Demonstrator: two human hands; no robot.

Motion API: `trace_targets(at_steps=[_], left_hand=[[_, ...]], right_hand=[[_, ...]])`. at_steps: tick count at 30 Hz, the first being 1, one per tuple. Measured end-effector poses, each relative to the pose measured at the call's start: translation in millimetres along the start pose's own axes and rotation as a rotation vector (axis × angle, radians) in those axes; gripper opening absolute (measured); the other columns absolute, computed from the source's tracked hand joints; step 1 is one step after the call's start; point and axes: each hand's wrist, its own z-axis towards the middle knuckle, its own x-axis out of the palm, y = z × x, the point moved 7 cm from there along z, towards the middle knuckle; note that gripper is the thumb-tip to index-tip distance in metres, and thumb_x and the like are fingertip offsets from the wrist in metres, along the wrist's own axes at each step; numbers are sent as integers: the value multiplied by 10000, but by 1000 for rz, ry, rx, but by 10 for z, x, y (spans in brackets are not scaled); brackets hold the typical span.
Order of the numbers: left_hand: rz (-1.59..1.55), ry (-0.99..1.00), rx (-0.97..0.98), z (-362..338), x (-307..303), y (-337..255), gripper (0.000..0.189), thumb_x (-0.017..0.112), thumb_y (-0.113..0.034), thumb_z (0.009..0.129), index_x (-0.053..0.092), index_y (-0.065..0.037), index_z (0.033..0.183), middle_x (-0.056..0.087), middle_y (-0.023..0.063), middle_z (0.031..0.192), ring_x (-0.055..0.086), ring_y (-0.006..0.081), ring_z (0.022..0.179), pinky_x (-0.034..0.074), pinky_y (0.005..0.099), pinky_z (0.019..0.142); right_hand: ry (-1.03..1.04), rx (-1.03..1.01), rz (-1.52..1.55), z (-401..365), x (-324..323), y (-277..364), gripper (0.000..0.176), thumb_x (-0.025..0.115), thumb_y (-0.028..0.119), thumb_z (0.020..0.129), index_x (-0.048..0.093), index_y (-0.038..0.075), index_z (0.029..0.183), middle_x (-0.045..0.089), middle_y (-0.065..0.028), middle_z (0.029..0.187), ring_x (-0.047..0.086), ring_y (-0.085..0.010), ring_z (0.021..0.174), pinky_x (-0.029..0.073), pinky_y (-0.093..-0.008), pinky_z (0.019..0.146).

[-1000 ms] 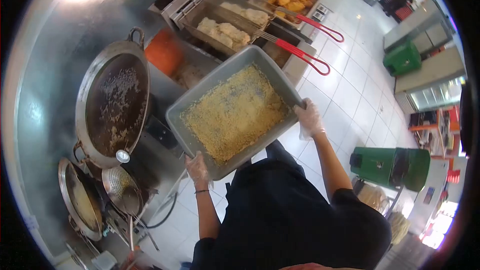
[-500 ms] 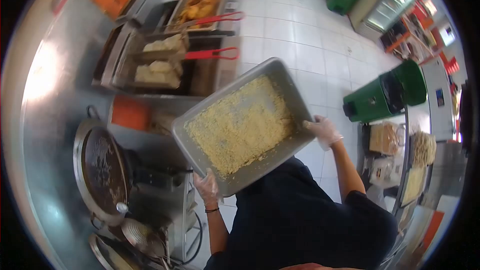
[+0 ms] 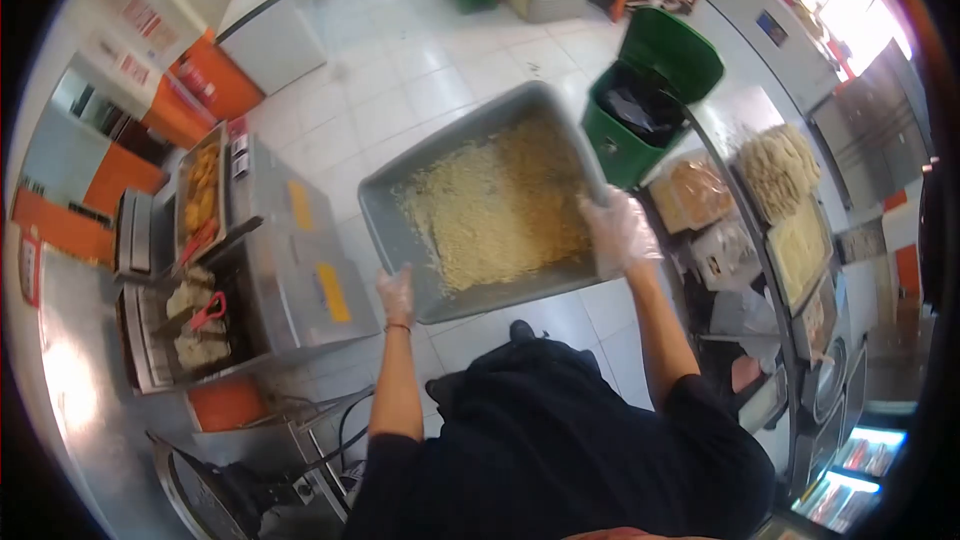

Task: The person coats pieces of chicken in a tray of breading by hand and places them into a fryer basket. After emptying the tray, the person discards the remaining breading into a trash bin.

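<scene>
A grey plastic tub [image 3: 400,260] is held up in front of my body, tilted so its inside faces me. Pale yellow crumbs [image 3: 495,220] cover most of its floor. My left hand [image 3: 397,295], in a clear plastic glove, grips the tub's near left corner. On the right side, my gloved right hand [image 3: 622,230] is closed on the rim, the thumb over the inside edge. The fingers beneath the tub are hidden on both sides.
Left stand fryers with baskets [image 3: 200,325] and a tray of fried pieces [image 3: 200,190]. Ahead right is an open green bin [image 3: 620,145]. A counter on the right bears a pale, lumpy heap [image 3: 778,170] and a shallow tray [image 3: 798,255]. White tiled floor [image 3: 420,90] lies ahead.
The view has turned to the right, away from the fryers and wok. Both hands have carried the tub along, and the green bin and right counter now appear closer.
</scene>
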Motion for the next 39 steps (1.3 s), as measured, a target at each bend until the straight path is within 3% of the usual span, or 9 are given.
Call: trace_targets(at_steps=[8, 9, 11, 14, 18, 22, 29, 35, 39], left_hand=[[-91, 369, -144, 518, 1558, -697, 320, 722, -144, 982, 648, 63, 1215, 755, 156, 1091, 683, 223, 932, 552, 389, 861], [-72, 401, 57, 669, 1844, -1064, 310, 719, -133, 980, 652, 53, 1219, 758, 137, 1079, 682, 207, 911, 554, 378, 843], [-26, 449, 406, 564, 2140, -1459, 296, 712, -112, 974, 660, 35, 1226, 766, 99, 1054, 681, 175, 869, 556, 357, 809], [-109, 634, 89, 884, 2860, -1432, 276, 695, -85, 971, 669, 19, 1225, 771, 82, 1041, 678, 157, 853, 557, 339, 799], [-17, 786, 316, 930, 3835, -1678, 379, 707, -123, 956, 625, 39, 1290, 757, 129, 1028, 696, 202, 889, 566, 361, 851], [118, 1119, 242, 970, 5237, -1462, 530, 746, -185, 915, 588, 85, 1342, 746, 174, 1046, 703, 234, 956, 566, 376, 913], [262, 1421, -109, 1005, 6915, -1578, 610, 781, -281, 891, 587, 6, 1393, 712, 117, 1241, 689, 253, 1103, 547, 363, 951], [-60, 1580, -1085, 689, 7168, -2218, 587, 720, -133, 927, 487, -56, 1461, 599, 157, 1364, 684, 315, 1127, 598, 479, 920], [24, 1575, -620, 824, 7534, -2469, 525, 661, -14, 895, 533, -55, 1402, 656, 148, 1233, 709, 307, 1064, 638, 475, 851]], right_hand=[[-211, 107, 82, 320, -778, -1109, 412, 650, 360, 999, 695, 21, 1229, 748, -248, 1056, 733, -431, 987, 568, -490, 856], [-388, -201, -305, 439, -913, -1221, 413, 659, 345, 982, 681, 29, 1248, 742, -263, 1055, 733, -430, 1010, 565, -487, 867], [-365, 291, 342, 495, -893, -1998, 416, 689, 290, 941, 658, 38, 1270, 730, -280, 1031, 734, -417, 1000, 557, -466, 864], [-479, 280, 259, 331, -1108, -2005, 373, 713, 252, 917, 663, 38, 1218, 722, -261, 962, 716, -411, 901, 549, -444, 809], [-554, 415, 695, 251, -1256, -2337, 404, 778, 290, 920, 685, -1, 1185, 673, -20, 862, 609, -114, 760, 508, -333, 691], [-655, 525, 682, 236, -1363, -2846, 368, 755, 255, 940, 699, -19, 1180, 691, -8, 916, 579, -100, 808, 490, -299, 735], [-1150, 582, 730, 781, -1410, -1870, 309, 674, 130, 985, 668, -44, 1241, 711, -57, 1046, 632, -146, 922, 516, -316, 822], [-1395, 738, 710, 1758, -1161, -1344, 298, 705, 153, 991, 683, -43, 1215, 719, -72, 990, 642, -162, 839, 533, -332, 749], [-1147, 851, 491, 2370, -1251, -1102, 298, 742, 227, 974, 718, -37, 1110, 707, -112, 867, 624, -170, 761, 504, -341, 667]])
